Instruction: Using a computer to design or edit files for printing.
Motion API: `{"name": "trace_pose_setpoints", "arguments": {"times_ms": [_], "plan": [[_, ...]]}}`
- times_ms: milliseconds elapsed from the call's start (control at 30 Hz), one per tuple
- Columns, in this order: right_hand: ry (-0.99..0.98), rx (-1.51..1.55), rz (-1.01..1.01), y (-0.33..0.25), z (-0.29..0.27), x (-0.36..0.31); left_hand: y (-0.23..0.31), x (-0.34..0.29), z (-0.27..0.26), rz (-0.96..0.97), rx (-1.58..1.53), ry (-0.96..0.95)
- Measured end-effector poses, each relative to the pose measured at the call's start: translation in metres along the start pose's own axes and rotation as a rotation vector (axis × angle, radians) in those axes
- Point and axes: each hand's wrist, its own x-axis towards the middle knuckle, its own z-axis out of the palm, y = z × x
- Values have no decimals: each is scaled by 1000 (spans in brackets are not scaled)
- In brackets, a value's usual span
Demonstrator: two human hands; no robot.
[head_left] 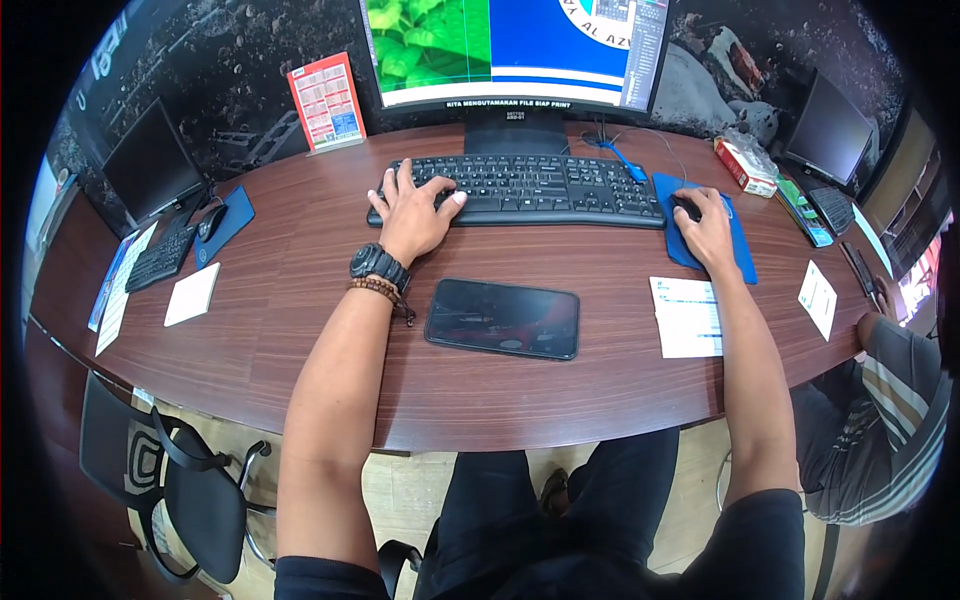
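Observation:
My left hand point(416, 215) rests on the left end of a black keyboard point(540, 190), its fingers spread over the keys. A dark watch and a beaded bracelet circle that wrist. At the keyboard's right, my right hand point(708, 228) curls over a black computer mouse point(687, 208) on a blue mouse pad point(740, 255). A large monitor point(560, 95) stands behind the keyboard, with green leaves and a blue layout on its screen. Between my forearms lies a black smartphone point(502, 318), screen up and dark. A printed white paper point(687, 318) sits partly beneath my right forearm.
The curved brown desk point(300, 240) carries a red-edged calendar point(328, 100), a red and white box point(745, 165) and white paper pads point(192, 294). Other monitors point(150, 165) stand at both sides. An office chair point(200, 480) is at lower left; another person point(900, 400) sits at right.

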Motion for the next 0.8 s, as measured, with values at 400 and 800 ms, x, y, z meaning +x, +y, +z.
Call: {"name": "trace_pose_setpoints", "arguments": {"times_ms": [400,800], "plan": [[32,-52,-72,-16,-4,1,-32,8,6,-145,-166,200],[-308,-166,-293,-111,59,23,-5,-6,2,-89,-83,214]]}}
